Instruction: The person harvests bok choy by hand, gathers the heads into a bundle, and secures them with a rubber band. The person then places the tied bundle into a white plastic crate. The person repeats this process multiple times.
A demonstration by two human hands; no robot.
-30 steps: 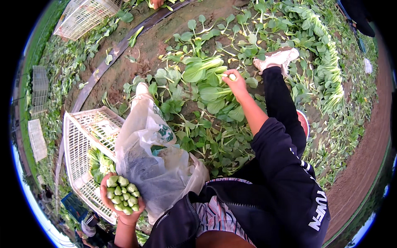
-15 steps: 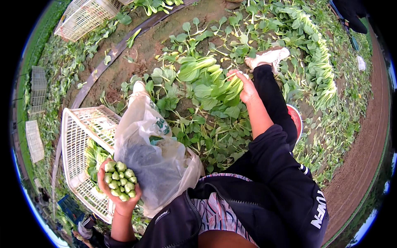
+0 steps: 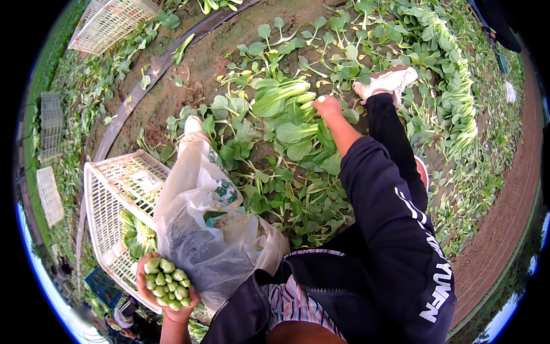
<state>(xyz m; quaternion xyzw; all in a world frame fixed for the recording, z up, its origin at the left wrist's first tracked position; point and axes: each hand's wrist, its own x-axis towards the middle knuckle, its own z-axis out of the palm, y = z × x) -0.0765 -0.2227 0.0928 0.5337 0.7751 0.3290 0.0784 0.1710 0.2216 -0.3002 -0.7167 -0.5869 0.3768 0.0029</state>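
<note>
My left hand (image 3: 179, 313) is wrapped round a bunch of bok choy (image 3: 166, 282), with the pale green stem ends facing up. It is beside the white plastic crate (image 3: 106, 221), in which more bok choy (image 3: 136, 235) lies. My right hand (image 3: 329, 110) reaches out to a loose pile of bok choy (image 3: 293, 120) on the ground between my legs. Its fingers are closed at the stem ends on the pile's right side. A small white spot shows at the fingertips, too small to name. The leaves partly hide what the fingers grip.
A clear plastic bag (image 3: 223, 235) covers my left leg. A long row of bok choy (image 3: 458, 86) lies at the right. Behind my right leg, a red and white bucket (image 3: 422, 172) partly shows. Another crate (image 3: 114, 26) stands far left, near a dark hose strip (image 3: 123, 112).
My right hand has moved left and slightly up over the pile, and the bok choy stems it held now lie lower on the pile. The left hand still holds its bunch, slightly lower.
</note>
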